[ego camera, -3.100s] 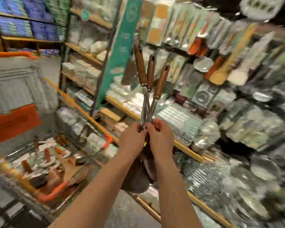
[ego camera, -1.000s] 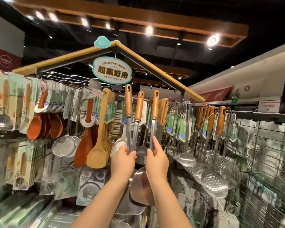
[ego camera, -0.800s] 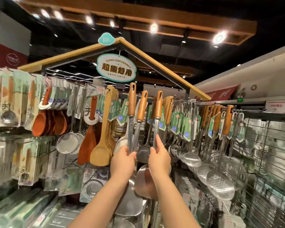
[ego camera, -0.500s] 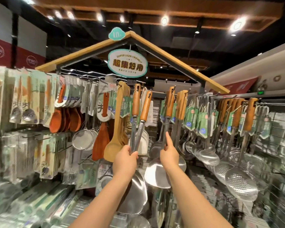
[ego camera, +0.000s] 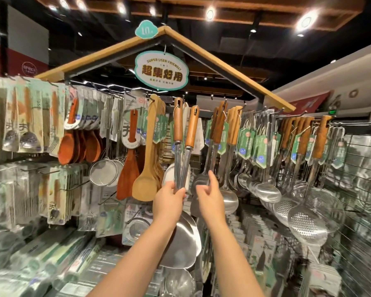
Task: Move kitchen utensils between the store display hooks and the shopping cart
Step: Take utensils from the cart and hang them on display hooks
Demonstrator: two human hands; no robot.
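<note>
The left hand [ego camera: 169, 203] was clamped round the steel shafts of two spatulas [ego camera: 177, 125], wooden grips up and close together, blades hanging below the wrist before the middle of the display rack. The right hand [ego camera: 210, 201] reached to a third spatula [ego camera: 218, 127] whose grip sat up at a hook [ego camera: 224, 103] on the top rail. Its forefinger lay straight along that shaft, the other fingers [ego camera: 201, 190] loosely curled. Whether they pinched it I could not tell. The risk, as I judged it: if the grip's hole was not seated on the hook, letting go would drop the spatula. The held pair could also slide in one fist, or knock the wooden turners [ego camera: 147, 183] just beside them.
</note>
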